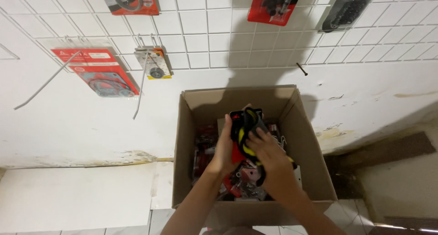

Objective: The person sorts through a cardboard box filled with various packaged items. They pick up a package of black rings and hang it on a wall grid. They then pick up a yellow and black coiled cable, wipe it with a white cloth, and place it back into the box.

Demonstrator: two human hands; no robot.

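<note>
Before you stands a white wall, stained and scuffed low down, with a white wire grid panel fixed across its upper part. Your shadow falls dark on the wall and the grid above the box. A dark nail sticks out of the wall just under the grid's lower edge. Below, the floor is pale tile on the left and darker, dirtier ground on the right.

On the floor against the wall sits an open brown cardboard box, flaps up, filled with a jumble of small red and black packaged goods.

On the grid hang carded items: a red packet with a black ring at the left, a small yellow-edged packet beside it, two red packets along the top, and a dark packet at the upper right. Bare wire hooks jut from the grid at the left.

Over the box, both your hands hold one black and yellow packaged item, raised just above the contents. Your left hand has its grip closed around the item's left side; your right hand is clasped on its lower right, fingers pressed over the front
</note>
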